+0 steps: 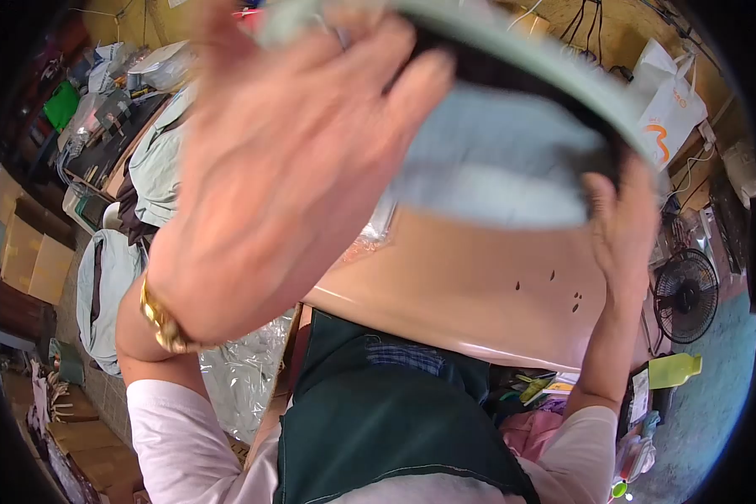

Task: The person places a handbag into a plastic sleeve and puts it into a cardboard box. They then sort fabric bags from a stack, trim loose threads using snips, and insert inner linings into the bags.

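A pale grey-green cloth piece (496,160), apparently a garment with a dark inner band, is held up above the table and blurred by motion. My left hand (286,160), with a gold bracelet (161,319) at the wrist, is large in front of the camera. Its fingers bend over the upper left of the cloth. At the cloth's right end, my right hand (626,214) grips the edge, thumb on the near side and the other fingers partly hidden. Below lies the tan tabletop (479,286), with several small dark marks.
A clear plastic packet (378,231) lies on the table behind my left hand. Similar pale cloth (105,286) hangs at the left, near cardboard boxes (29,244). At the right are a black fan (686,294), a white bag (668,109) and a yellow-green bottle (674,370).
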Demonstrator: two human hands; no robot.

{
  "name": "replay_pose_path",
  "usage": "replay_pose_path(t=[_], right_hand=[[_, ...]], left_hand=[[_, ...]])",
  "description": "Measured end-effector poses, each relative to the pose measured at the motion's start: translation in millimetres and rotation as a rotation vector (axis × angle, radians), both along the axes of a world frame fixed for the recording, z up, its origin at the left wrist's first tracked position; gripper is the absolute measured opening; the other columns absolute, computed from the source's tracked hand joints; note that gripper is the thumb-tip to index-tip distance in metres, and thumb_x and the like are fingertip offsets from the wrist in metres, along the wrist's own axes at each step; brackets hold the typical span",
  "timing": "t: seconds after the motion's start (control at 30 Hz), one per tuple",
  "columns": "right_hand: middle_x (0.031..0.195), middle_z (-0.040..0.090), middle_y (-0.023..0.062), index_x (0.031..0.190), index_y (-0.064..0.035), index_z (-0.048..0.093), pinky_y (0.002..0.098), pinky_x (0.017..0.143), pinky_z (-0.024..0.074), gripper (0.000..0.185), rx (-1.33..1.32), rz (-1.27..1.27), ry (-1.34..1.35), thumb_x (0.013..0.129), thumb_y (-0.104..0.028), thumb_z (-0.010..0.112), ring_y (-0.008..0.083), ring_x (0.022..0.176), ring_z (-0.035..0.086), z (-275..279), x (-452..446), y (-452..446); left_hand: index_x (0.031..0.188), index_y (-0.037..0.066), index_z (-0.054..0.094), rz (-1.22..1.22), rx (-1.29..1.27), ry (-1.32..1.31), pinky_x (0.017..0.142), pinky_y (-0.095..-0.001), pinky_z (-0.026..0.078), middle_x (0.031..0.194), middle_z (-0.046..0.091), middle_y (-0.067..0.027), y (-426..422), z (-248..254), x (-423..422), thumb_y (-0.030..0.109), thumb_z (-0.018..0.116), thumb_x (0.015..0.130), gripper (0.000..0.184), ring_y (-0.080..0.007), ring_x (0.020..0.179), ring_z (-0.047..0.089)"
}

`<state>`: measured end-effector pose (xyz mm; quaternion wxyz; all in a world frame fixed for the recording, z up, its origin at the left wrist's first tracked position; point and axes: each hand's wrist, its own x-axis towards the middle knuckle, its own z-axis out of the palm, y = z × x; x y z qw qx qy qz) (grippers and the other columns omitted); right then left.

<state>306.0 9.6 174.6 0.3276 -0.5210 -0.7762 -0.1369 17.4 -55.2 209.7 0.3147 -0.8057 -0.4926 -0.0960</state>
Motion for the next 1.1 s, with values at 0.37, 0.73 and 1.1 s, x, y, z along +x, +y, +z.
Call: replay_pose_path(t=[0.37, 0.73, 1.1], right_hand=[[0.096, 0.068, 0.0197, 0.117, 0.0031, 0.06, 0.0401, 0.075, 0.0485, 0.048, -0.934, 0.032, -0.258, 0.09, -0.036, 0.059, 0.0366, 0.082, 0.061, -134.1, 3.6, 64.6], [0.15, 0.028, 0.0203, 0.142, -0.0056, 0.036, 0.0586, 0.112, 0.0105, 0.067, -0.594, 0.201, -0.247, 0.082, -0.019, 0.06, 0.0388, 0.141, 0.022, -249.3, -41.3, -15.0], [0.151, 0.026, 0.0228, 0.142, -0.0007, 0.033, 0.0586, 0.112, 0.0092, 0.064, -0.607, 0.171, -0.331, 0.094, -0.04, 0.042, 0.0404, 0.14, 0.02, -251.7, -54.3, -13.2]], left_hand=[[0.118, 0.011, 0.059, -0.414, -0.32, -0.386, 0.106, -0.0725, 0.006, 0.118, 0.057, -0.0024, 66.7, -206.0, -15.3, 0.013, 0.067, 0.073, 0.045, -0.0165, 0.115, 0.054], [0.112, 0.002, 0.053, 1.186, 0.263, -1.811, 0.091, -0.0394, 0.043, 0.105, 0.056, -0.0138, -203.0, -581.3, -205.6, 0.006, 0.054, 0.079, 0.033, -0.0262, 0.102, 0.054], [0.142, 0.009, 0.034, 0.847, -0.887, -2.205, 0.104, -0.0458, 0.037, 0.142, 0.04, -0.0191, -3.2, -685.6, -208.6, 0.026, 0.055, 0.083, 0.065, -0.0367, 0.125, 0.045]])
